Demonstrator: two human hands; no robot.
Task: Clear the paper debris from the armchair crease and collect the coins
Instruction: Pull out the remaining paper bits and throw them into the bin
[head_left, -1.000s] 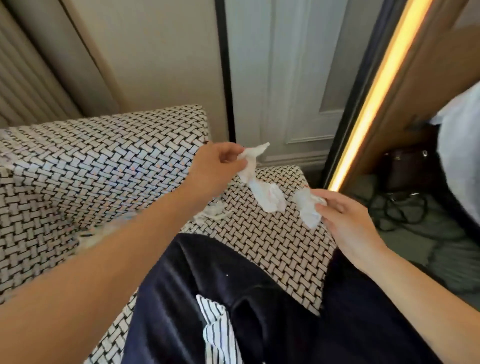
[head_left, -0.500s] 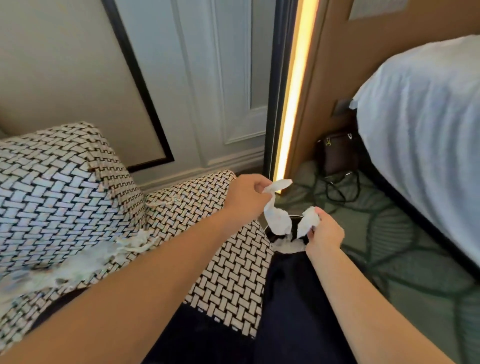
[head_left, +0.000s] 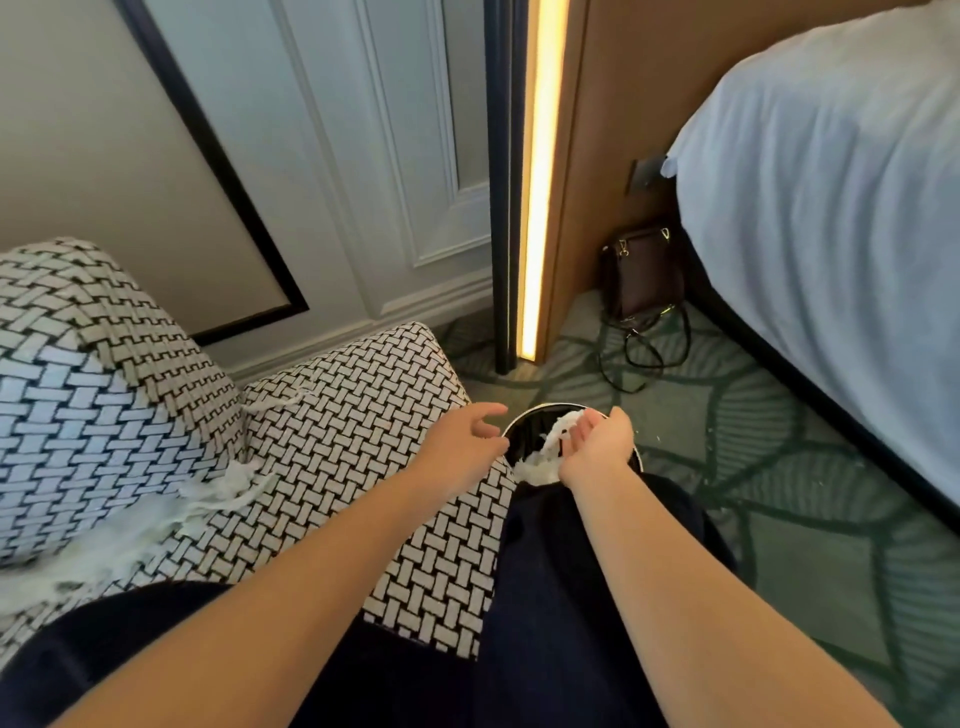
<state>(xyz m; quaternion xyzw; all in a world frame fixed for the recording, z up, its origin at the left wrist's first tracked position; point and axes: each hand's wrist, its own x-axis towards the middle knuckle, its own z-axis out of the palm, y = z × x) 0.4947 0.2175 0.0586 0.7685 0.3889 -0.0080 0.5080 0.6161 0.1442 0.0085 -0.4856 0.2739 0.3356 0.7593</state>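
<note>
White shredded paper debris lies along the crease between the armchair's woven seat and its arm. A small piece of paper sits further back in the crease. My left hand hovers at the seat's right edge, fingers relaxed and holding nothing. My right hand is over a round black bin on the floor. Its fingers still pinch a white paper tissue that hangs into the bin, where more paper lies. No coins are visible.
My dark-trousered legs cross the seat's front. A white-covered bed fills the right side. A brown handbag with cables stands on the green carpet by a lit vertical light strip.
Both hands moved right from the armchair to above the bin. My left hand let go of its tissue strip and opened. The view swung right and down.
</note>
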